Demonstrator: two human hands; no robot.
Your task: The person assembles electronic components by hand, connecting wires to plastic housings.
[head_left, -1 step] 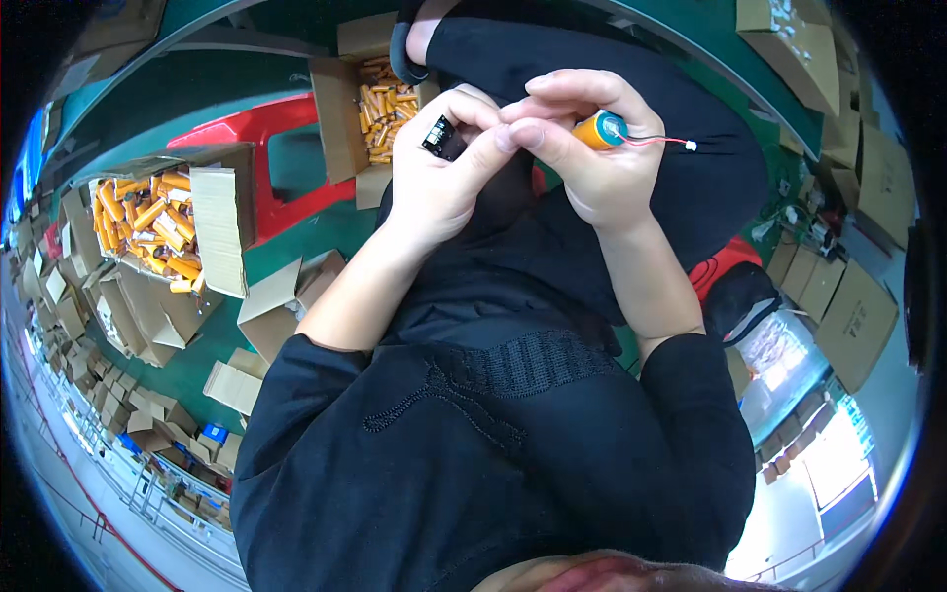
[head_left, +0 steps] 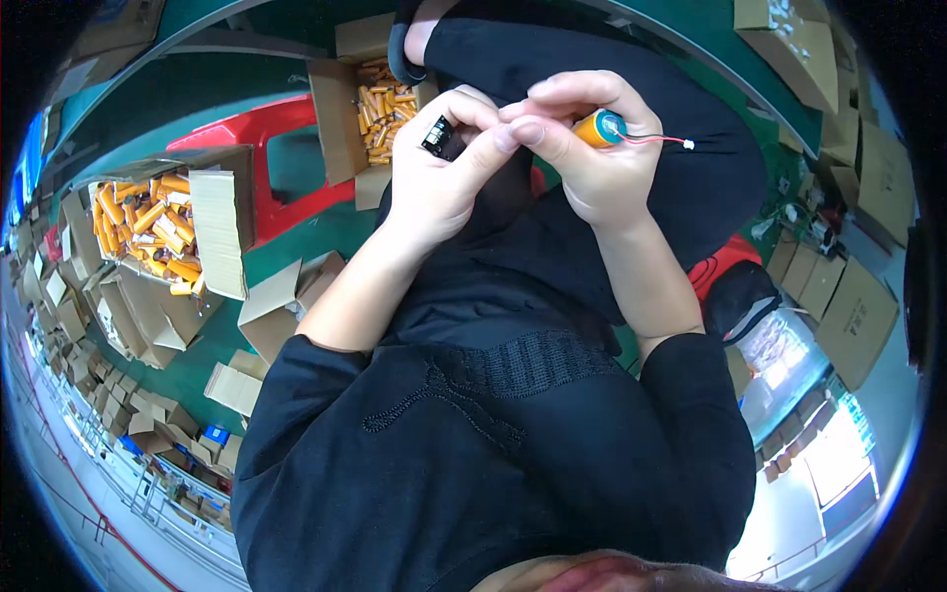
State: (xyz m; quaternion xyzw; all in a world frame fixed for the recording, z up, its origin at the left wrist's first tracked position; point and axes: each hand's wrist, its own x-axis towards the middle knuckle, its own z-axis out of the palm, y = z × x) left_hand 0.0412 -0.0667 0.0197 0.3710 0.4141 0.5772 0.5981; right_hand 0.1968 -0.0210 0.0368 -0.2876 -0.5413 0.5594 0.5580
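Both my hands are raised over my lap, their fingertips meeting. Within the fingers of my right hand (head_left: 604, 163) sits an orange cylindrical battery (head_left: 596, 130), its blue-green end outward. Thin red and pale wires (head_left: 646, 138) run from that end to a small white connector (head_left: 689, 144), which hangs free to the right. A small black part with pale marks (head_left: 436, 135) is held in the curled fingers of my left hand (head_left: 444, 163). What the touching fingertips pinch between them is hidden.
An open carton (head_left: 219, 222) full of orange batteries stands at the left. Another carton (head_left: 337, 128) of batteries lies beyond my left hand, beside a red stool (head_left: 286, 212). More cardboard boxes (head_left: 856, 316) are at the right. A bench edge (head_left: 691, 44) curves across the far side.
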